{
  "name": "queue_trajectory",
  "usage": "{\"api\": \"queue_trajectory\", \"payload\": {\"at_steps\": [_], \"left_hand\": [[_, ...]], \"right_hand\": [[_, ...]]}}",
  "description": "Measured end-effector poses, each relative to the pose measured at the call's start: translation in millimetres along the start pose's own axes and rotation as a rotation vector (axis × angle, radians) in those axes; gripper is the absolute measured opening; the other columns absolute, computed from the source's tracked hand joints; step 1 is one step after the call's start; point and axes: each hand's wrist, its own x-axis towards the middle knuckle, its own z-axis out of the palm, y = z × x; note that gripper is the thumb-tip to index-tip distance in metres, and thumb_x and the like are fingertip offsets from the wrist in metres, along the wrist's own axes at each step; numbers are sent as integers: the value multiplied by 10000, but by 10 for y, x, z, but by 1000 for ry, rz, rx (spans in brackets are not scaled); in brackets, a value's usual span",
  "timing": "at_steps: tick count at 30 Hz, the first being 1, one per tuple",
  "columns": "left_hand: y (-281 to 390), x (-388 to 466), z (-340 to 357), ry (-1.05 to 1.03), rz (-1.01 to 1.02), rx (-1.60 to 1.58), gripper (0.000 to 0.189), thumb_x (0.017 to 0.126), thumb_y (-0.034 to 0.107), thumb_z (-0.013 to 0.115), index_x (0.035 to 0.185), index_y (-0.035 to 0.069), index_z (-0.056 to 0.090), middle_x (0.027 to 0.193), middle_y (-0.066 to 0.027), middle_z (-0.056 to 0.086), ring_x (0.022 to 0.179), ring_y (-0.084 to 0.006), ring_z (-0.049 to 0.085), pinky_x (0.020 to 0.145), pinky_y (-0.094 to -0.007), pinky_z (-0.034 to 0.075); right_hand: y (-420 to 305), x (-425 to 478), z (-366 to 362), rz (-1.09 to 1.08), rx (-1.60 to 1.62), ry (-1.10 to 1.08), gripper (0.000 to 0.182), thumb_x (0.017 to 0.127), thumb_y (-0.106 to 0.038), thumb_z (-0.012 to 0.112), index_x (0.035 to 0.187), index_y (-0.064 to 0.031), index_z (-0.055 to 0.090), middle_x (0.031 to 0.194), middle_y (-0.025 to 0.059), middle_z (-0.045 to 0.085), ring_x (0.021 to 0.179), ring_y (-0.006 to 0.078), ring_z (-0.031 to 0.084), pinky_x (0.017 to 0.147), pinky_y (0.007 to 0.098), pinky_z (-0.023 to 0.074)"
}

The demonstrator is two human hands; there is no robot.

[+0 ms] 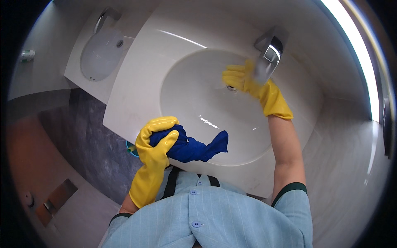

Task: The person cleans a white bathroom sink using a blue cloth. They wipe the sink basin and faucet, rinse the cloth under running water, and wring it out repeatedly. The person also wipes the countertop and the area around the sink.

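My left hand [158,139], in a yellow rubber glove, grips a bunched dark blue cloth [195,148]. One end of the cloth reaches over the near rim of a white washbasin [192,93]. Beneath the spout of a chrome faucet [271,57] is my right hand [243,77], also in a yellow rubber glove. Its fingers are extended over the basin near the drain [231,88], and the spout hides part of the glove. The hand looks somewhat blurred, and I see nothing held in it.
A second basin [100,55] with its own chrome faucet [102,20] stands at the upper left. The counter [133,83] surrounds the near basin. Below its left edge, partly hidden, is a blue-rimmed container [127,145]. A wall rises at the right, beside a bright light strip [356,46].
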Motion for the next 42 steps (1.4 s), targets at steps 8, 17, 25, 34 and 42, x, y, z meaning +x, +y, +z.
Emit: {"api": "queue_trajectory", "payload": {"at_steps": [8, 17, 25, 34, 42], "left_hand": [[-87, -30, -66, 0, 31, 54, 210, 901, -66, 713, 1107, -29, 720, 1140, -225, 755, 1045, -293, 739, 970, -427, 594], [-200, -74, -115, 24, -7, 19, 228, 901, -74, 707, 1125, -34, 713, 1151, -228, 748, 1049, -302, 737, 970, -442, 595], [-140, -65, 11, 82, -51, -45, 266, 868, -88, 774, 1124, -23, 744, 1151, -196, 768, 1025, -250, 746, 946, -381, 601], [-233, -108, 10, 108, -63, -36, 264, 853, -108, 770, 1103, -28, 742, 1135, -185, 766, 1031, -243, 737, 952, -379, 594], [-201, -127, -45, 141, -161, -50, 257, 860, -103, 775, 1101, -19, 748, 1127, -171, 769, 1030, -238, 736, 964, -369, 590]], "right_hand": [[82, 354, -66, -306, -198, -26, 709, 1120, -504, 448, 1475, 110, 475, 1497, 308, 548, 1314, 425, 613, 1084, 441, 553], [335, 735, -240, -467, -84, 390, 515, 1062, -467, 513, 1277, -13, 622, 1190, 147, 685, 973, 257, 677, 781, 326, 581], [135, 1078, -713, -262, 367, -586, 409, 1003, -330, 600, 1184, 32, 658, 1005, 118, 583, 876, 246, 570, 714, 335, 483], [1422, 878, 351, -78, 4, -252, 472, 1139, -291, 473, 1407, 80, 586, 1446, 274, 617, 1343, 393, 611, 1153, 509, 489], [1549, -841, -923, 177, -965, -229, 267, 1029, -269, 661, 1188, -75, 753, 1232, 128, 716, 1132, 232, 686, 931, 360, 543]]}}
